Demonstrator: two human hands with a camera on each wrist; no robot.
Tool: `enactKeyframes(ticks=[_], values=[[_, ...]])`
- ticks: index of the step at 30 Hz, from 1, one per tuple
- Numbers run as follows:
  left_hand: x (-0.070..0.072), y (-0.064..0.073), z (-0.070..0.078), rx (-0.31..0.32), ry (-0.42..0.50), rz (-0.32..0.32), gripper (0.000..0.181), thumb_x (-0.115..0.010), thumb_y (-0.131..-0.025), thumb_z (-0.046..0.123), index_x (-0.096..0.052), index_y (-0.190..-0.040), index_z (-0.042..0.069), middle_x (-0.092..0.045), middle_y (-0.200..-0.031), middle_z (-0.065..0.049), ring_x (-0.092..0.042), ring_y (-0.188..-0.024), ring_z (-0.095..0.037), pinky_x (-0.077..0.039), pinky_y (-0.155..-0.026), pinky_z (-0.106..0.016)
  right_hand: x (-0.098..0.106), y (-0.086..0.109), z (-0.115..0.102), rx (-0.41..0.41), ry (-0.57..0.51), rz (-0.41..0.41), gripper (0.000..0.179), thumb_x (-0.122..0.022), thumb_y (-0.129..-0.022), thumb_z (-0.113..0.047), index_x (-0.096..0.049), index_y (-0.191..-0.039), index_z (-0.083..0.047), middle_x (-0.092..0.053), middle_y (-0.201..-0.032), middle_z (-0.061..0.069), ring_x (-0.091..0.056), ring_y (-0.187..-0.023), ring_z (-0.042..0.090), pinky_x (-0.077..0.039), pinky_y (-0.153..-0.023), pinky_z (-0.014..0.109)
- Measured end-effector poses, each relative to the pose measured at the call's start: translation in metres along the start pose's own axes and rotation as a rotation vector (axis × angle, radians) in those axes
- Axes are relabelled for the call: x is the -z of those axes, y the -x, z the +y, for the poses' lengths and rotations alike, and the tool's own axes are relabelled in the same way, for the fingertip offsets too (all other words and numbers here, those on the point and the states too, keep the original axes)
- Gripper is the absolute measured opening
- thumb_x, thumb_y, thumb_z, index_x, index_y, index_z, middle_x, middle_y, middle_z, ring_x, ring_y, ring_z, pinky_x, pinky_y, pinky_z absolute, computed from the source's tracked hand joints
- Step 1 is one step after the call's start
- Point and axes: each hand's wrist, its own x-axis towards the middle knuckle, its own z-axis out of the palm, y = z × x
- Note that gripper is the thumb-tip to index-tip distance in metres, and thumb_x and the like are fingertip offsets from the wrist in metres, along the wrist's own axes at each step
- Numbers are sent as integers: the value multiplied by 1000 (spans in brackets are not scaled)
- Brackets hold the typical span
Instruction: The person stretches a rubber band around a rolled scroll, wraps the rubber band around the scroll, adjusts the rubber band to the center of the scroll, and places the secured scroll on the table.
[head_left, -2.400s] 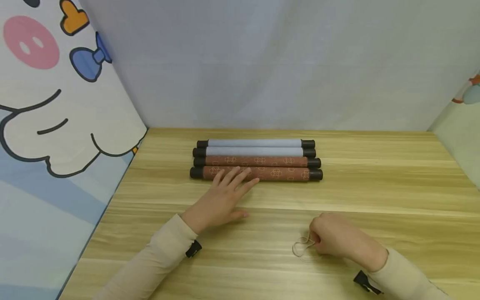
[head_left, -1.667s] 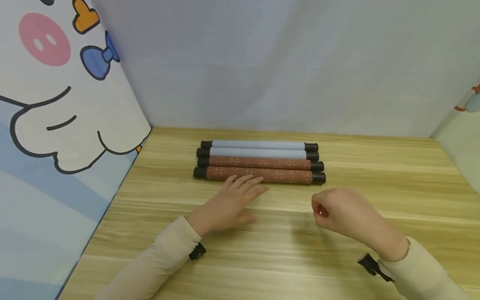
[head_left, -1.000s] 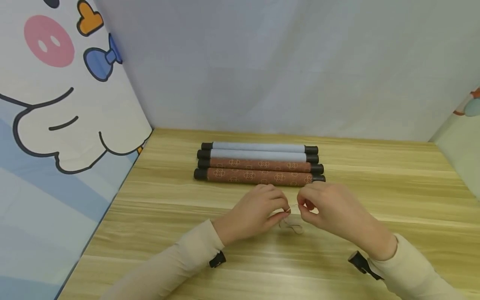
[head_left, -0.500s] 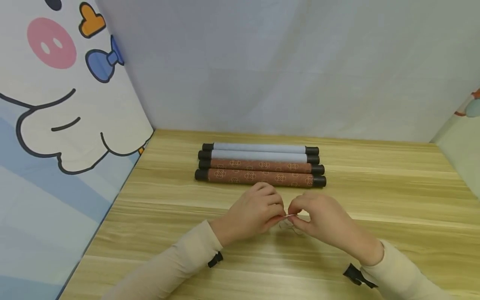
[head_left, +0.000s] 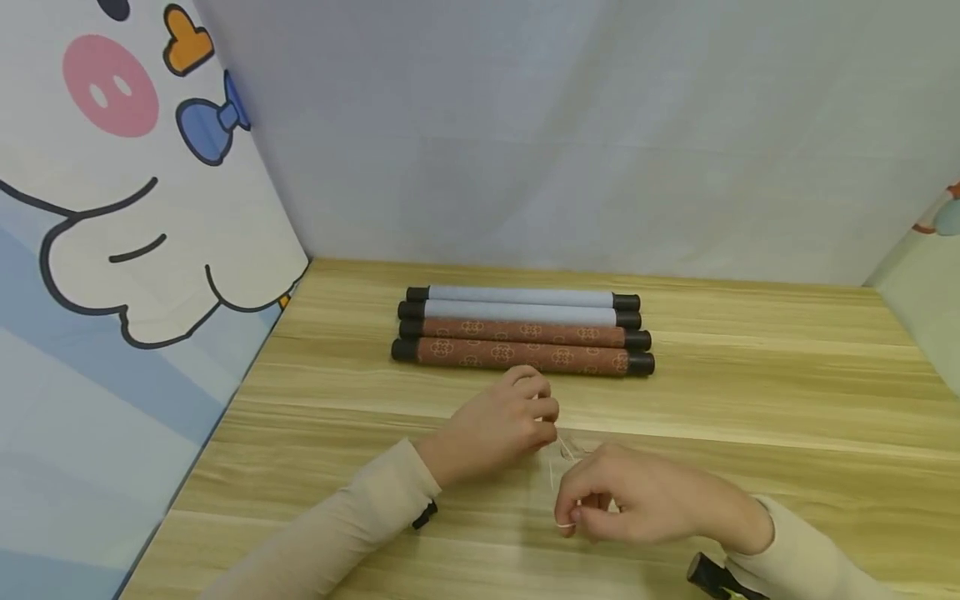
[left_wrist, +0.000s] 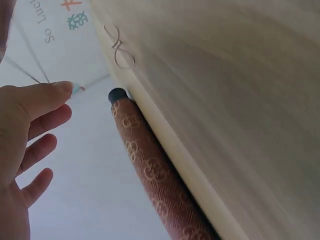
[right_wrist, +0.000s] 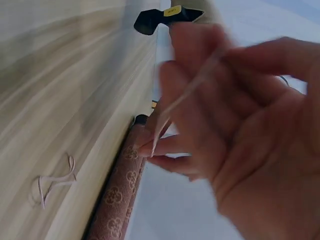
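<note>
A thin pale cord (right_wrist: 190,90) is over the near middle of the scene, pinched between the thumb and index finger of the right hand (head_left: 637,498); in the right wrist view it stretches toward the other hand's fingertips. The left hand (head_left: 491,429) is farther off and to the left, its fingers loosely bent and its thumb apart from them, so its grasp looks released. A looped string (left_wrist: 118,45) lies on the tabletop between the hands, just beyond the right one.

Past the left hand's fingers, four rolls lie side by side, running left to right: a brown patterned roll (head_left: 502,354) nearest, another brown roll (head_left: 531,332) behind it, then a pale blue roll (head_left: 519,312) and a second blue roll (head_left: 519,295) farthest. All have dark ends. The wooden table (head_left: 765,367) meets a pale grey curtain (head_left: 570,150) at its far edge. To the left stands a cartoon-printed panel (head_left: 105,208); both wrists show cream sleeves and black fittings.
</note>
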Motion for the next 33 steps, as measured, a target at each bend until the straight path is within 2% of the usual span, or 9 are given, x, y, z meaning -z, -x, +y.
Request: enactKeyframes(ticks=[5,8,12,15,17,20,22,29,33], values=[[8,5,-4,-78,-150,58,30,-61,-94,13,-67,-68,27,-60,-79,12,-48,-85,-14,-41,-102,-33,-2,3,5,-412,207,-34,33,-52,-74,13,-63,-65,-16,-53,-60,-11,-35,-55,-6,-34,-52,13],[11,5,6,-135,-164,56,28,-61,-94,18,-65,-69,29,-60,-87,11,-48,-87,-13,-42,-102,-33,-1,1,7,-692,381,-16,26,-65,-74,4,-54,-60,-15,-43,-56,-9,-32,-53,5,-28,-48,20],[14,5,31,-195,-126,-21,17,-59,-95,29,-71,-84,34,-59,-105,11,-50,-99,-11,-39,-107,-35,0,-5,10,-882,542,45,30,-79,-75,-16,-53,-61,-11,-46,-57,-2,-39,-53,13,-33,-45,27],[16,4,50,-224,-45,-48,16,-56,-95,36,-70,-98,31,-58,-112,12,-51,-106,-10,-37,-110,-34,-1,-11,11,-912,598,136,33,-77,-76,-19,-50,-60,-9,-44,-56,0,-40,-51,14,-33,-42,27],[17,2,59,-224,96,-35,16,-56,-93,36,-68,-101,27,-59,-109,12,-52,-104,-8,-39,-107,-28,-1,-14,11,-915,628,194,36,-79,-77,-24,-50,-61,-8,-45,-56,1,-43,-50,14,-36,-40,28],[19,1,62,-219,290,-39,17,-59,-93,37,-63,-100,23,-61,-102,13,-53,-99,-6,-41,-99,-22,-4,-17,8,-902,683,221,40,-83,-75,-34,-55,-69,-6,-52,-59,4,-53,-51,17,-44,-41,31],[19,2,58,-212,337,-60,14,-58,-94,36,-62,-97,22,-63,-98,13,-54,-96,-6,-42,-99,-22,-6,-17,4,-882,721,197,44,-86,-71,-39,-59,-74,-4,-56,-63,5,-55,-53,19,-46,-43,32],[17,13,22,-44,17,-134,12,-65,-87,35,-63,-94,26,-66,-101,13,-59,-109,-9,-28,-123,-40,-19,-10,-13,-777,801,31,43,-91,-60,-35,-61,-76,-8,-57,-69,2,-51,-59,17,-45,-48,29],[15,14,10,-17,-10,-107,12,-66,-89,26,-63,-101,26,-67,-124,10,-53,-132,-11,-16,-127,-43,-26,-13,-17,-441,855,-6,25,-84,-66,-21,-66,-80,-10,-61,-79,-1,-55,-70,14,-49,-59,25]])
